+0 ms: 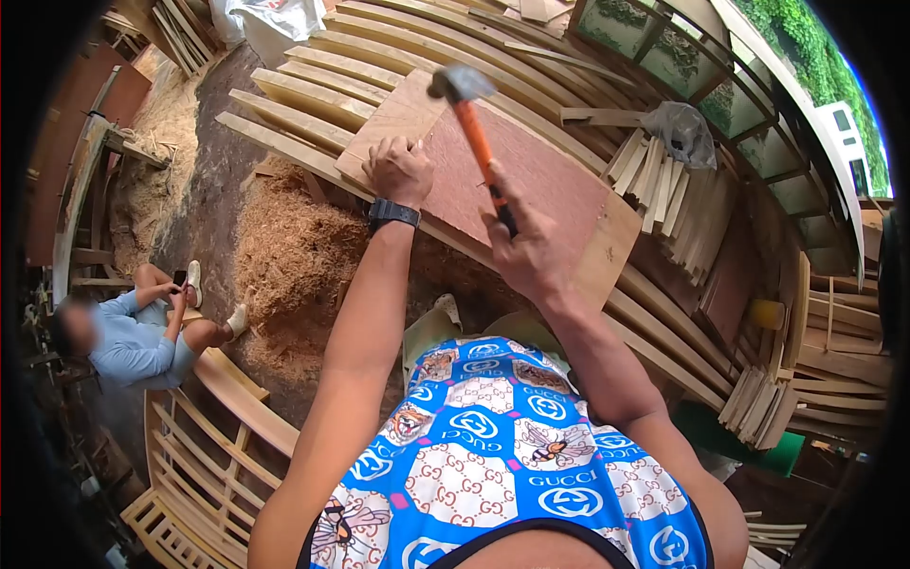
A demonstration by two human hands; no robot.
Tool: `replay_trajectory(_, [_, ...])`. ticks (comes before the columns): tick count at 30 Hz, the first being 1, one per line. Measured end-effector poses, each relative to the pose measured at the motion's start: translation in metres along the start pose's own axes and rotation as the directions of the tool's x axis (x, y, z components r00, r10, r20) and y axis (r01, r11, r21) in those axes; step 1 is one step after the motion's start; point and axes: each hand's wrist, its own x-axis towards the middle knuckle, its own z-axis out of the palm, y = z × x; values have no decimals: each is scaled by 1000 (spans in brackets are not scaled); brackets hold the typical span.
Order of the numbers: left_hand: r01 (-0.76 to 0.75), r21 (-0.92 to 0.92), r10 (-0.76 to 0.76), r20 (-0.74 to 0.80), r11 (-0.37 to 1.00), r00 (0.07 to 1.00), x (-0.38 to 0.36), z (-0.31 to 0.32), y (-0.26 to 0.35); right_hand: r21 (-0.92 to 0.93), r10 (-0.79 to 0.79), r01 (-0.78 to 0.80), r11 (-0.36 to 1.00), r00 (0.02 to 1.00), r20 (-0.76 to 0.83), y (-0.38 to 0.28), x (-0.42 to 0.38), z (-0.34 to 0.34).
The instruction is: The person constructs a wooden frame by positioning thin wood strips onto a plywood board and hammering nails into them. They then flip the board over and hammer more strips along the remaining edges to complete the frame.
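Note:
A hammer (473, 136) with an orange and black handle is gripped in my right hand (527, 242), its head raised over the far edge of a panel. That panel (531, 175) is reddish plywood with paler wood at both ends, lying across a stack of planks. Near its left end my left hand (398, 173) rests closed on the surface, fingers curled; whatever they may hold is hidden. A dark watch (393, 213) sits on the left wrist.
Long planks (313, 90) lie under and beyond the panel. A sawdust heap (289, 242) is on the ground at left. A seated person (142, 337) holds a phone beside a slatted wooden frame (204, 455). Bundled strips (654, 180) and a plastic bag (681, 133) lie at right.

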Motion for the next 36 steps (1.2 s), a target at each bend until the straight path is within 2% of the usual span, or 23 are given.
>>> replay_trajectory(1, [16,7,-16,53,1000,998,2,-1,0,-128,70,-60,990,995,75,7,-2,6])
replay_trajectory(2, [35,17,-37,116,999,993,-3,-2,-2,-130,86,-74,989,993,86,15,-5,10])
replay_trajectory(3, [56,36,-60,129,998,990,-3,-2,-1,-49,87,-82,995,991,106,22,0,13])
replay_trajectory(4, [60,36,-64,119,998,991,0,-1,0,33,76,-80,996,989,123,28,9,14])
replay_trajectory(5, [8,41,-11,72,999,997,-5,-1,-3,34,75,-80,996,989,130,17,10,7])
replay_trajectory(6, [-49,47,48,28,998,998,-8,0,-4,-33,118,-114,993,984,136,-5,10,-8])
replay_trajectory(8, [-13,48,12,39,999,999,-9,-7,6,-103,155,-140,985,977,149,-15,2,-17])
replay_trajectory(10, [32,57,-35,51,998,998,-10,-10,9,133,3,2,991,999,-39,-6,-10,-12])
replay_trajectory(12, [5,57,-8,55,998,998,-12,-8,7,131,10,-4,991,999,-43,11,-17,-1])
replay_trajectory(14, [7,46,-10,56,999,998,-14,-9,8,-23,71,-68,997,983,169,25,-7,4])
replay_trajectory(16, [11,37,-12,44,999,999,-11,-6,9,-8,101,-101,995,973,206,19,2,-4])
replay_trajectory(19, [17,51,-21,68,999,997,-11,-9,9,42,21,-28,999,987,159,-6,1,-8])
replay_trajectory(21, [21,69,-25,63,997,998,-12,-9,10,167,-26,31,985,999,-33,-12,-6,-7])
replay_trajectory(22, [13,79,-18,60,997,998,-12,-8,11,165,-24,29,986,999,-32,-6,-9,-4])
replay_trajectory(24, [9,59,-11,46,998,999,-12,-3,9,66,53,-57,996,996,66,22,-12,8])
replay_trajectory(25, [5,45,-6,30,999,1000,-12,-1,7,9,129,-134,991,973,192,40,-8,10])
replay_trajectory(29, [3,58,-6,47,998,999,-11,0,3,-45,91,-83,995,970,223,17,6,-8])
replay_trajectory(31, [14,61,-17,46,998,999,-9,2,2,45,-155,155,987,988,-15,19,-2,3])
replay_trajectory(32, [20,67,-23,53,998,998,-9,2,-1,46,-157,157,986,988,-12,30,-2,9])
replay_trajectory(34, [21,43,-25,86,999,996,-7,3,-6,-96,-68,81,992,989,134,52,-2,19])
replay_trajectory(35, [19,17,-21,117,1000,993,-5,2,-7,-92,-67,79,993,990,128,47,1,14])
replay_trajectory(36, [8,20,-11,112,1000,994,-1,2,-6,-128,23,0,992,983,181,38,6,8])
